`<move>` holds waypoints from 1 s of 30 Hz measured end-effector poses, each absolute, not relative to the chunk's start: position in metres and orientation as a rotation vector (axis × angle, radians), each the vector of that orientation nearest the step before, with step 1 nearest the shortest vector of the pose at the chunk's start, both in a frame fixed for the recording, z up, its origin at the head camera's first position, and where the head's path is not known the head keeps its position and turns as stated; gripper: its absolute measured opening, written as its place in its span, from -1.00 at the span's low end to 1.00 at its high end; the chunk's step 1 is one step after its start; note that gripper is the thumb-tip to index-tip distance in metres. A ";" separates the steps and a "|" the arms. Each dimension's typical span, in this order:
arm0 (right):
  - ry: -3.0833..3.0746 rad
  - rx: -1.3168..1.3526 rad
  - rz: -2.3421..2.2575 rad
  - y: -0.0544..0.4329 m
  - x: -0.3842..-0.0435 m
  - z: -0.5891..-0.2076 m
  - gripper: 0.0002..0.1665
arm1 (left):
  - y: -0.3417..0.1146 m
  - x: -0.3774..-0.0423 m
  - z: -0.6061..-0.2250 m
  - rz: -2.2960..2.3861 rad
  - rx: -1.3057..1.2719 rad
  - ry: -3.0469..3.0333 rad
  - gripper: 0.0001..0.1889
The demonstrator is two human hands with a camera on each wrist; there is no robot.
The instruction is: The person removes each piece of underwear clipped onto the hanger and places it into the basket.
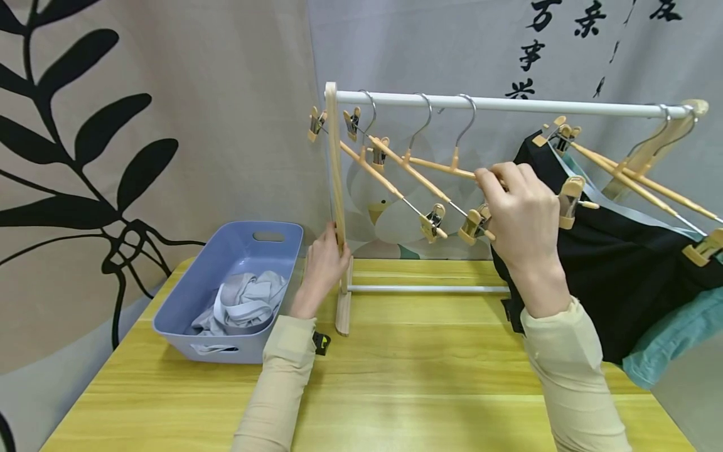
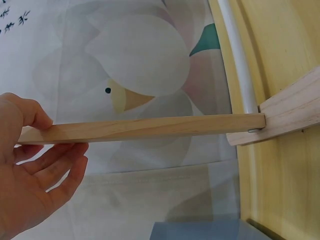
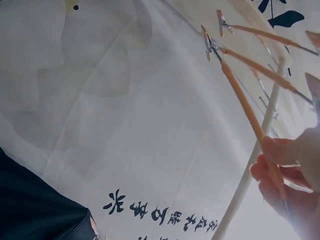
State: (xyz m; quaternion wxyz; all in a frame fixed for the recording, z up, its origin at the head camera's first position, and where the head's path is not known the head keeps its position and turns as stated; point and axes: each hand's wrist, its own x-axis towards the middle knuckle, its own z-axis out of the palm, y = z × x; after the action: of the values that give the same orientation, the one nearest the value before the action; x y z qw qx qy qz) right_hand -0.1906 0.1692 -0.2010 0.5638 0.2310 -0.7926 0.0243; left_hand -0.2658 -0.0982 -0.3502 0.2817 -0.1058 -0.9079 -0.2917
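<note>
My left hand (image 1: 323, 271) grips the left wooden upright (image 1: 338, 204) of a small clothes rack. In the left wrist view, the thumb and fingers pinch that upright (image 2: 150, 126) from both sides. With my right hand (image 1: 526, 232) I hold a wooden clip hanger (image 1: 440, 166) by its bar, its hook over the white rail (image 1: 508, 105). Thumb and fingers pinch the bar (image 3: 242, 102) in the right wrist view. Two more clip hangers, one of them a wooden hanger (image 1: 415, 172), hang left of it. Part of the held hanger is hidden behind my right hand.
A black garment (image 1: 599, 263) and a teal garment (image 1: 666, 336) hang at the rack's right end from clip hangers (image 1: 649, 185). Left of the rack, a blue basket (image 1: 189, 295) holds a crumpled light-grey cloth (image 1: 248, 304). Everything stands on a yellow wooden table (image 1: 418, 376) before a printed curtain.
</note>
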 end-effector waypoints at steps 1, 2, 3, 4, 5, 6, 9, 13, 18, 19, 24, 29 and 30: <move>-1.857 0.547 0.068 0.168 -0.189 -0.202 -0.73 | -0.098 -0.266 -0.350 -0.779 -0.285 -2.433 -0.58; -1.850 0.551 0.079 0.167 -0.188 -0.202 -0.73 | -0.098 -0.266 -0.350 -0.777 -0.289 -2.432 -0.58; -1.845 0.555 0.096 0.167 -0.186 -0.203 -0.74 | -0.098 -0.266 -0.350 -0.775 -0.291 -2.432 -0.58; -1.839 0.561 0.115 0.166 -0.184 -0.203 -0.74 | -0.098 -0.265 -0.350 -0.772 -0.292 -2.431 -0.58; -1.833 0.565 0.132 0.165 -0.183 -0.204 -0.74 | -0.098 -0.265 -0.349 -0.775 -0.293 -2.432 -0.59; -1.828 0.569 0.150 0.165 -0.181 -0.204 -0.73 | -0.098 -0.265 -0.349 -0.774 -0.295 -2.432 -0.59; -1.806 0.564 0.195 0.162 -0.175 -0.204 -0.70 | -0.099 -0.265 -0.349 -0.773 -0.296 -2.428 -0.59; -1.771 0.531 0.216 0.161 -0.166 -0.203 -0.69 | -0.099 -0.265 -0.350 -0.772 -0.305 -2.415 -0.59; -1.718 0.464 0.254 0.166 -0.157 -0.198 -0.70 | -0.098 -0.265 -0.351 -0.769 -0.305 -2.414 -0.59; -1.715 0.449 0.264 0.168 -0.155 -0.196 -0.70 | -0.098 -0.265 -0.351 -0.770 -0.303 -2.416 -0.59; -1.748 0.385 0.330 0.186 -0.145 -0.186 -0.70 | -0.098 -0.266 -0.350 -0.773 -0.296 -2.426 -0.59; -1.837 0.310 0.291 0.207 -0.141 -0.179 -0.69 | -0.097 -0.265 -0.349 -0.774 -0.298 -2.433 -0.59; -1.847 0.287 0.280 0.211 -0.141 -0.179 -0.68 | -0.097 -0.265 -0.349 -0.777 -0.296 -2.435 -0.59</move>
State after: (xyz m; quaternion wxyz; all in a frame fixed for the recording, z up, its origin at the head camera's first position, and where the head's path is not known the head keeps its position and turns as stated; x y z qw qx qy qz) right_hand -0.1413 0.2113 -0.1788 0.5857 0.1231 -0.7921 0.1199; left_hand -0.2653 -0.0971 -0.3491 0.2806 -0.1106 -0.9083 -0.2898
